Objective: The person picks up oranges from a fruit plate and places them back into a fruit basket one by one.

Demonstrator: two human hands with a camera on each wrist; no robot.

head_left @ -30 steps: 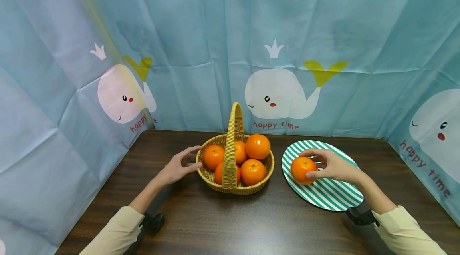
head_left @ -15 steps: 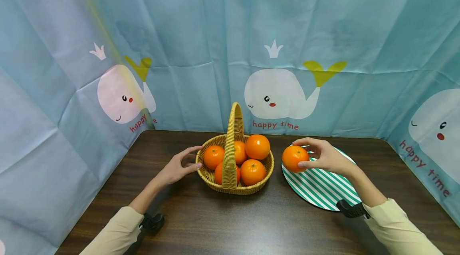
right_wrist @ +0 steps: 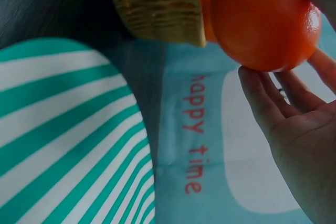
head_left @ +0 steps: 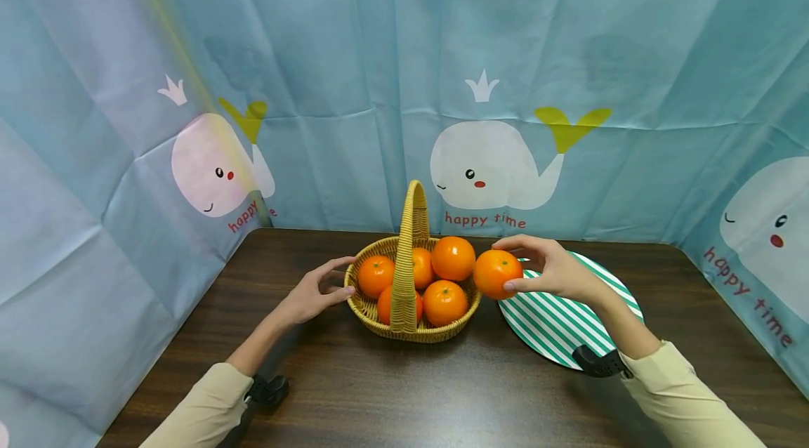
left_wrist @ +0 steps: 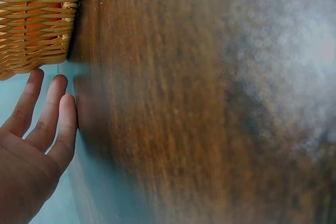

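My right hand (head_left: 548,267) pinches an orange (head_left: 496,274) between thumb and fingers, held up between the basket and the striped mat. In the right wrist view that orange (right_wrist: 265,19) hangs clear of the table, close to the basket's wall. A yellow wicker basket (head_left: 422,336) with a tall handle holds several more oranges (head_left: 445,302). At the basket's left rim, my left hand (head_left: 312,295) touches the wicker with its fingers and thumb spread. The left wrist view has the left hand (left_wrist: 39,140) with fairly straight fingers, one fingertip at the wicker.
An oval green-and-white striped mat (head_left: 569,325) lies on the right of the dark wooden table (head_left: 404,392). The basket's handle (head_left: 407,251) arches high over the fruit. Behind the table hangs a blue whale-print curtain (head_left: 354,118).
My right hand has lifted the orange off the striped mat and carried it left to the basket's right rim. The left hand and the basket have stayed in place.
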